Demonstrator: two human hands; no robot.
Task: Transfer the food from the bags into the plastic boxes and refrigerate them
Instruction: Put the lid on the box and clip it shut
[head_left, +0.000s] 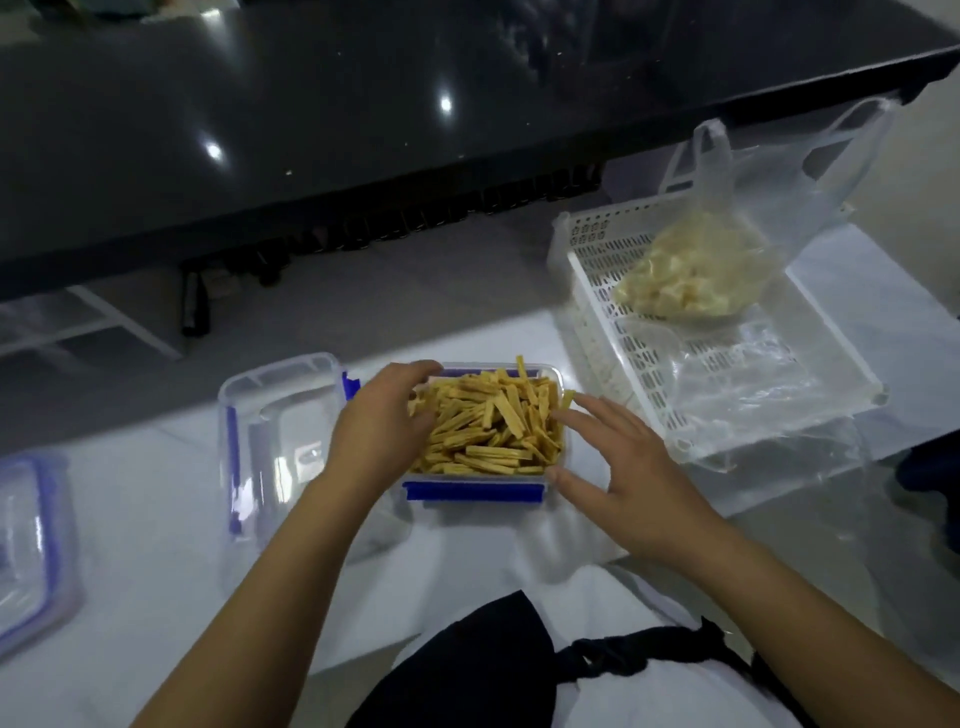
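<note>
Left hand (382, 423) fingers curled, resting on sticks (488, 431) in box (475, 491); right hand (618, 462) spread, empty, touching box edge. Lid (270, 441) left, bag (696, 270) in basket (597, 291).

We see both forearms bare to the edge of view, with no sleeves, rings, watch or bands on the left hand (382, 431) or the right hand (631, 478). Well back from the fingers (582, 418), our lap shows a white garment (597, 696), and over it lies a black cloth (467, 670) with a knotted black tie (623, 654).
</note>
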